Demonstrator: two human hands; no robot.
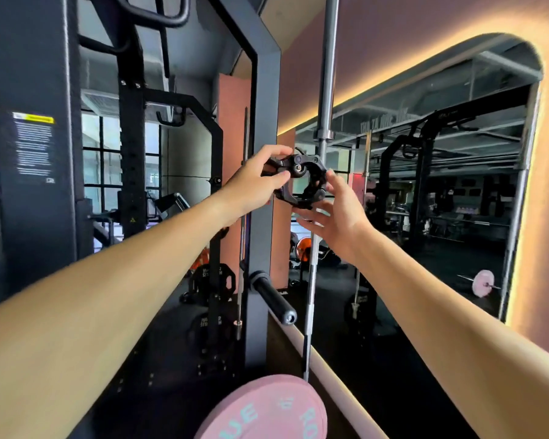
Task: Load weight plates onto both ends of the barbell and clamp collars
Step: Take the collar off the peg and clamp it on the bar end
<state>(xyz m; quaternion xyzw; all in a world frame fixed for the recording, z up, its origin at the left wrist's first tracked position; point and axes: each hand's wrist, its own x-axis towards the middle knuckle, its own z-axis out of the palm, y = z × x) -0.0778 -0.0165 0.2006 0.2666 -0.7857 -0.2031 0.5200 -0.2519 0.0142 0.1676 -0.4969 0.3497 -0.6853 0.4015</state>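
A silver barbell point(327, 74) stands upright in front of me, its lower end passing down into a pink weight plate point(267, 410) at the bottom of the view. A black clamp collar point(301, 179) is held up at mid-height right beside the bar's shaft. My left hand point(254, 182) grips the collar's lever side with thumb and fingers. My right hand point(333, 210) touches the collar's ring from the right, fingers spread. Whether the collar is around the bar or just in front of it is unclear.
A dark squat rack upright point(263, 153) stands just left of the bar, with a black storage peg point(273, 299) sticking out below my hands. Black plates point(213, 280) hang on the rack lower down. A big wall mirror point(425, 201) fills the right side.
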